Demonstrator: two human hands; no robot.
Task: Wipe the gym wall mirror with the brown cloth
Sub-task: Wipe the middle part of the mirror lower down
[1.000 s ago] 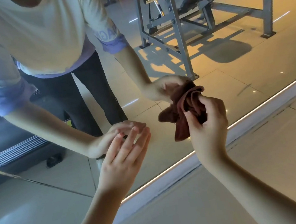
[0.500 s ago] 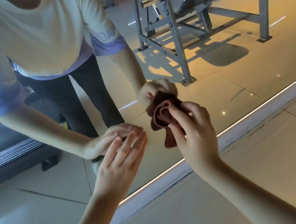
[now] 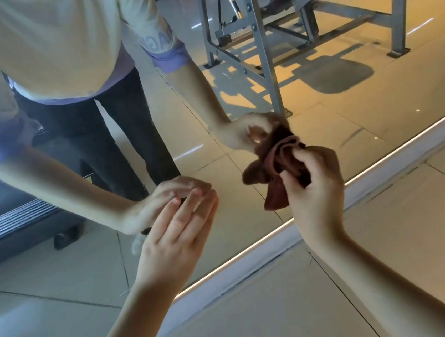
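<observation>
The wall mirror [image 3: 334,118] fills the upper part of the view, down to a lit strip along its lower edge. My right hand [image 3: 316,194] grips the bunched brown cloth [image 3: 276,168] and presses it against the glass low down, just above the strip. My left hand [image 3: 179,236] rests flat with fingers spread and fingertips on the mirror, to the left of the cloth. Both hands and the cloth are doubled by their reflections in the glass.
A white baseboard with the lit strip [image 3: 252,258] runs diagonally below the mirror. Beige floor tiles [image 3: 389,247] lie beneath it. The glass reflects a grey steel gym machine frame [image 3: 261,54], a treadmill edge [image 3: 10,220] and my own torso and legs.
My right hand swept the cloth left across the glass, then back to the right. My left hand stayed planted on the mirror. The view shifted slightly.
</observation>
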